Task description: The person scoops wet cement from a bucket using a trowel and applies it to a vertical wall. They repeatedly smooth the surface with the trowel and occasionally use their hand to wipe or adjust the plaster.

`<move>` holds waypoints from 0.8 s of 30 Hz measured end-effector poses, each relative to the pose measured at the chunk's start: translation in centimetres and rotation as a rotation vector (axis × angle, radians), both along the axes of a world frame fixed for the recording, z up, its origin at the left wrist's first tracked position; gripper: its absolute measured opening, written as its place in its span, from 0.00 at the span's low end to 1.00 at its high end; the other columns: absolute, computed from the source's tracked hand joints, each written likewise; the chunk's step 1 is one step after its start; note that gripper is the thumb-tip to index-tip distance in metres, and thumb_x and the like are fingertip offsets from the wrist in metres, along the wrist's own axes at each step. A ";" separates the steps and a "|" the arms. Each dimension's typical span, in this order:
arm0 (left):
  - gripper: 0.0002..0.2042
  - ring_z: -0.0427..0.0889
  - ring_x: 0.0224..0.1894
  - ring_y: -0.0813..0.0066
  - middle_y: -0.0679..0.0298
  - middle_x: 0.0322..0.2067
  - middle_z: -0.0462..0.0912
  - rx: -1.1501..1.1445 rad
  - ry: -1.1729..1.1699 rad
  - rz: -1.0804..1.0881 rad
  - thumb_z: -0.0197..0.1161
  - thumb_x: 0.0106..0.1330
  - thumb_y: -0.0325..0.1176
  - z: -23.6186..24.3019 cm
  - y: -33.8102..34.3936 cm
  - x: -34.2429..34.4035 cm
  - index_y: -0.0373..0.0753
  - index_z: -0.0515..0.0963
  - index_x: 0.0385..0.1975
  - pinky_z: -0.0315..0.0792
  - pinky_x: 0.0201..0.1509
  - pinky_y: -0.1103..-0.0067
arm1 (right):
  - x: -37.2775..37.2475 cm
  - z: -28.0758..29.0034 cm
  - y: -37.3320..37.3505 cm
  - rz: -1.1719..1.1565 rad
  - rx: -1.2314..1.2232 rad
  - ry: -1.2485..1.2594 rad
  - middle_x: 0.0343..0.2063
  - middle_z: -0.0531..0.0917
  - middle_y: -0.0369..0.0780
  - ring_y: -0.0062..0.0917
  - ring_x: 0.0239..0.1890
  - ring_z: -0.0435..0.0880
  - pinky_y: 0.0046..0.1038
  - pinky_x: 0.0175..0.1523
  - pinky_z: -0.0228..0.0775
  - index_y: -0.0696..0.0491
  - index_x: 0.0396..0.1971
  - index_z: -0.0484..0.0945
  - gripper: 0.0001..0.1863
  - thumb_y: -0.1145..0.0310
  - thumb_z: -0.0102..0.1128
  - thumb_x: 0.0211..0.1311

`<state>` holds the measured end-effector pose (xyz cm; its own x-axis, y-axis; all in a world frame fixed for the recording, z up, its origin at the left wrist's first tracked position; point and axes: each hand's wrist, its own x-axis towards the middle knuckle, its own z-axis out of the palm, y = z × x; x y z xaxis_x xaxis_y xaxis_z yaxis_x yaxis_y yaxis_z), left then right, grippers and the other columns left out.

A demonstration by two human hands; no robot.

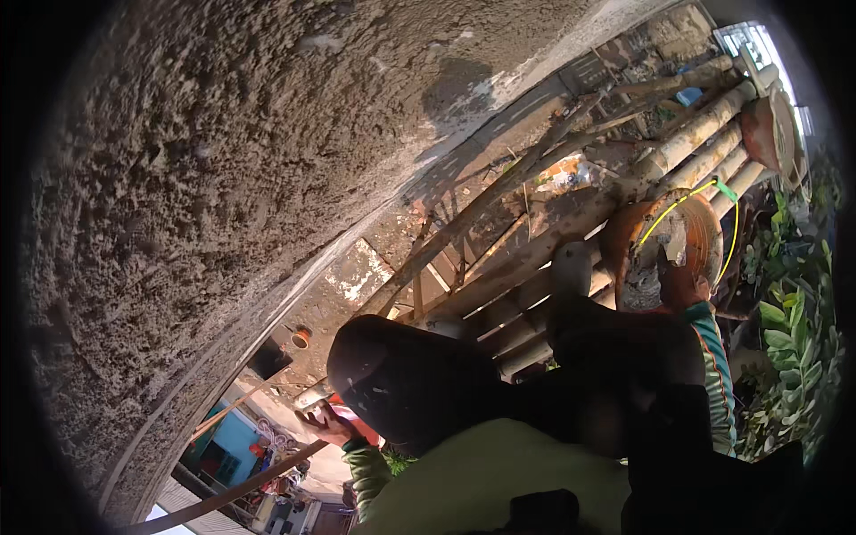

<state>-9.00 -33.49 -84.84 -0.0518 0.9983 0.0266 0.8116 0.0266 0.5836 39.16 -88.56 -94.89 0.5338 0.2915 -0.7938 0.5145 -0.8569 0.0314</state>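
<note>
My right hand (683, 283) reaches into an orange basin (624, 234) that holds wet grey mortar (644, 283). One finger points up over the mortar; the others are dark and partly hidden, so I cannot make out whether they grip anything. A yellow cord (736, 236) with a green band arches over the basin's rim. Low on the left, my left hand (330, 424) is open with its fingers spread, holding nothing. Right beside it is a red object (358, 423), mostly hidden by my leg. A rough plastered wall (223, 152) fills the upper left.
My feet are on a scaffold of bamboo poles (700, 129), with gaps between them. A second reddish container (767, 134) sits at the far right end. Long poles (499, 192) cross beside the wall. Below lies rubble-strewn ground with an orange pot (301, 337). Leafy plants (785, 339) crowd the right.
</note>
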 end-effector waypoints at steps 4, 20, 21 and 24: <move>0.36 0.75 0.62 0.60 0.50 0.66 0.71 -0.334 -0.488 -0.677 0.65 0.70 0.43 7.8 2.0 25.5 0.32 0.59 0.73 0.71 0.64 0.66 | -2.6 11.8 -3.1 -0.113 -0.027 -0.359 0.32 0.85 0.43 0.42 0.31 0.88 0.48 0.36 0.78 0.50 0.42 0.80 0.12 0.60 0.56 0.66; 0.18 0.85 0.31 0.71 0.54 0.42 0.81 -1.668 0.023 -1.363 0.63 0.70 0.34 -7.1 -31.6 50.3 0.32 0.66 0.51 0.83 0.29 0.78 | -4.3 10.6 0.4 -0.761 0.037 -0.178 0.36 0.86 0.55 0.45 0.40 0.88 0.47 0.40 0.79 0.58 0.42 0.80 0.21 0.53 0.51 0.73; 0.15 0.85 0.28 0.71 0.56 0.39 0.81 -1.684 -0.044 -1.266 0.63 0.70 0.34 -7.4 -32.2 49.1 0.34 0.66 0.47 0.83 0.25 0.79 | -4.7 12.8 0.9 -0.711 -0.034 -0.188 0.35 0.86 0.54 0.45 0.39 0.88 0.46 0.40 0.79 0.58 0.42 0.79 0.20 0.53 0.51 0.73; 0.13 0.86 0.29 0.69 0.58 0.37 0.81 -1.777 -0.142 -1.026 0.63 0.72 0.34 -7.1 -33.2 45.2 0.40 0.65 0.45 0.84 0.28 0.77 | -5.3 18.5 1.0 -0.569 -0.067 -0.385 0.31 0.85 0.50 0.44 0.33 0.88 0.44 0.37 0.80 0.56 0.39 0.77 0.15 0.58 0.52 0.72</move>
